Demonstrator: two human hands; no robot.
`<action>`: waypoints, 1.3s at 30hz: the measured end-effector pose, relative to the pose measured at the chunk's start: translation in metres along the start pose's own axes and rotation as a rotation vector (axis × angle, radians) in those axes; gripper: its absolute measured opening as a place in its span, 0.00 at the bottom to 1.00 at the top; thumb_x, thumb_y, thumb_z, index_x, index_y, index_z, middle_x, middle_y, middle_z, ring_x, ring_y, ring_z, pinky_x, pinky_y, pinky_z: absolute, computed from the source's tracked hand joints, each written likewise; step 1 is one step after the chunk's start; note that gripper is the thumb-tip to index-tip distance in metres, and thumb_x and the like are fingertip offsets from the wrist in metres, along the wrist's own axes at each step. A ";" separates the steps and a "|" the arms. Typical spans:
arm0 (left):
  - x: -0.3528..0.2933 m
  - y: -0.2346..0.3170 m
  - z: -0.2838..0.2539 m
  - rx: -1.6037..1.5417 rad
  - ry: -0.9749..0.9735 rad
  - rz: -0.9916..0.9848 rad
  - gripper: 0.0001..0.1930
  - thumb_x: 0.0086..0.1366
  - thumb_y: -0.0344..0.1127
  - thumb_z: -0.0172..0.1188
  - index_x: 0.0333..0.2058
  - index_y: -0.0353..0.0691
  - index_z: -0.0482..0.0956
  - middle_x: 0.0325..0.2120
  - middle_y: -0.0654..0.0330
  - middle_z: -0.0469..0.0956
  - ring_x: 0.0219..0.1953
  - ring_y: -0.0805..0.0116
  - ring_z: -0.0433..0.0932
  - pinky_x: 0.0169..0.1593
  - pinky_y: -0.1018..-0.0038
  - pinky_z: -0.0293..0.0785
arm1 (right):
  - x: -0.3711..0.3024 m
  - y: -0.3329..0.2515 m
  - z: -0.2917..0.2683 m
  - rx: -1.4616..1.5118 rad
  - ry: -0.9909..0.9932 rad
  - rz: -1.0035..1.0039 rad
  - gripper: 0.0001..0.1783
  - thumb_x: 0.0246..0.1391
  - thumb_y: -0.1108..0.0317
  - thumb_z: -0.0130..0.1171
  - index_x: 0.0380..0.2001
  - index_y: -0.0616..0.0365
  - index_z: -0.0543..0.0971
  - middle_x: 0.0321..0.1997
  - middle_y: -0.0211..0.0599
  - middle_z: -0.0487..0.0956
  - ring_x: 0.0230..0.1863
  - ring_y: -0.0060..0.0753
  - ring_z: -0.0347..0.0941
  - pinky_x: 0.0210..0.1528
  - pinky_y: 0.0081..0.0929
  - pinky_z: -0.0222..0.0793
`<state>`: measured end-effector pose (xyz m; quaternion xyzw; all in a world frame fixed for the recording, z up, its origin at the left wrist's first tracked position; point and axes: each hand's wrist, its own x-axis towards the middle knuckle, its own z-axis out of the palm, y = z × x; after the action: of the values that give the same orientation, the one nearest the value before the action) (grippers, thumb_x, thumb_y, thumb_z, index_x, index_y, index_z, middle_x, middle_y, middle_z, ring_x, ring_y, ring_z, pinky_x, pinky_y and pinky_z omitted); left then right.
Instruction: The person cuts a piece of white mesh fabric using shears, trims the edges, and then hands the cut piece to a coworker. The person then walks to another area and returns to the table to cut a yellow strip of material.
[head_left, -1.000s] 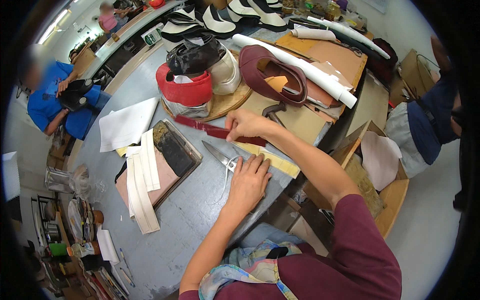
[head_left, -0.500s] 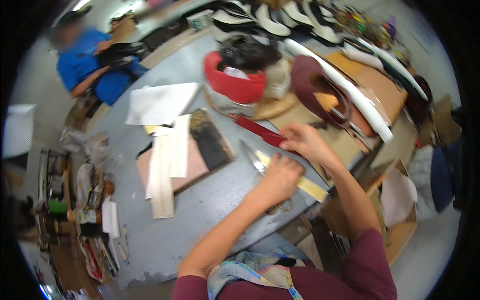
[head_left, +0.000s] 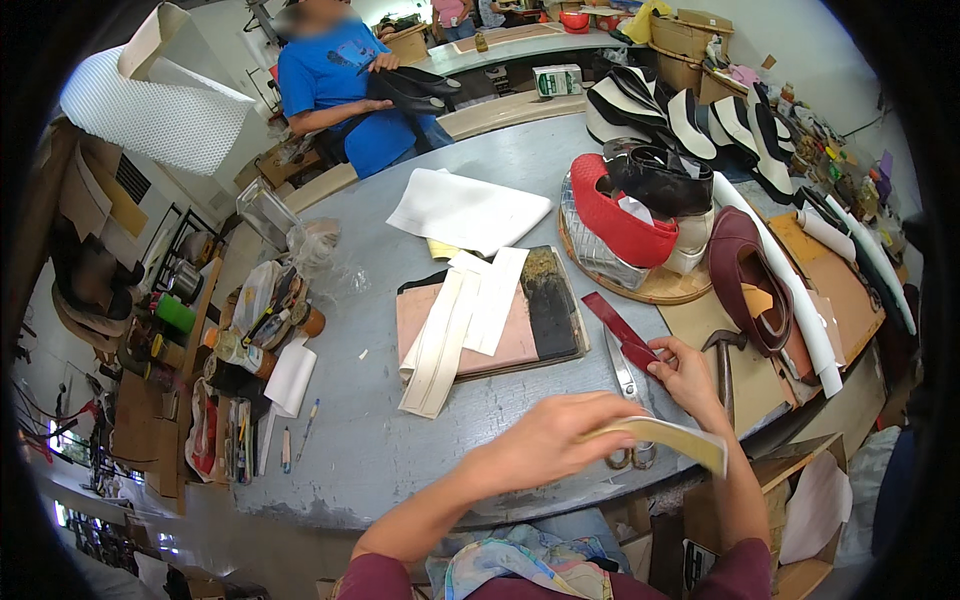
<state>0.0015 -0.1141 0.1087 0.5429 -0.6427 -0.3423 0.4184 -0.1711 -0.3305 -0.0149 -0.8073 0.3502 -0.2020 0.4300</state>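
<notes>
My left hand (head_left: 550, 435) is raised above the table's near edge, its fingers pinched on a curved cream-yellow strip (head_left: 680, 440) that extends to the right. My right hand (head_left: 688, 380) holds the near end of a dark red strip (head_left: 612, 322), which slants away to the left. Between the hands, scissors (head_left: 624, 372) lie on the grey table, their handles partly behind the cream-yellow strip. A hammer (head_left: 726, 370) rests just right of my right hand. Farther left, several cream strips (head_left: 455, 330) lie across a pink and black flat pad (head_left: 553, 315).
A round wicker tray (head_left: 690, 292) bears red, black and pale shoe uppers. Beside it are a maroon upper (head_left: 728, 262) and a long white roll (head_left: 815, 345). A white sheet (head_left: 465, 212) lies farther back. Across the table a person in blue (head_left: 345, 80) holds black shoes.
The view has swung left. My left hand has lifted the cream-yellow strip off the table, uncovering the scissors' handles. My right hand still grips the dark red strip.
</notes>
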 end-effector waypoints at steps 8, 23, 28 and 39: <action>-0.096 -0.081 -0.033 0.265 -0.144 -0.445 0.22 0.61 0.43 0.69 0.49 0.36 0.81 0.40 0.52 0.84 0.45 0.52 0.82 0.50 0.63 0.76 | -0.017 -0.039 0.009 -0.327 0.287 -0.395 0.13 0.51 0.75 0.66 0.42 0.58 0.82 0.40 0.42 0.80 0.41 0.48 0.75 0.45 0.36 0.72; -0.163 -0.086 0.012 0.591 0.465 -0.259 0.08 0.57 0.24 0.67 0.37 0.36 0.83 0.32 0.58 0.81 0.36 0.58 0.78 0.39 0.67 0.75 | -0.105 -0.053 0.039 -0.414 0.074 0.036 0.15 0.46 0.65 0.73 0.36 0.58 0.81 0.28 0.40 0.78 0.29 0.43 0.76 0.33 0.36 0.71; -0.142 -0.083 0.055 0.580 0.405 -0.150 0.13 0.55 0.31 0.70 0.41 0.39 0.83 0.39 0.59 0.80 0.38 0.58 0.77 0.41 0.66 0.75 | -0.096 -0.057 0.049 -0.521 0.124 -0.308 0.17 0.45 0.69 0.71 0.41 0.56 0.81 0.49 0.40 0.75 0.49 0.46 0.71 0.49 0.39 0.71; -0.190 -0.089 0.093 0.687 0.346 0.008 0.20 0.53 0.32 0.69 0.48 0.46 0.83 0.41 0.65 0.78 0.39 0.67 0.74 0.44 0.69 0.68 | -0.092 -0.073 0.061 -0.240 0.155 -0.336 0.05 0.56 0.77 0.61 0.36 0.60 0.80 0.39 0.38 0.80 0.40 0.39 0.74 0.44 0.31 0.71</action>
<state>-0.0352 0.0564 -0.0408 0.6988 -0.6418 -0.0089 0.3158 -0.1658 -0.2005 0.0106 -0.8818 0.2641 -0.2891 0.2630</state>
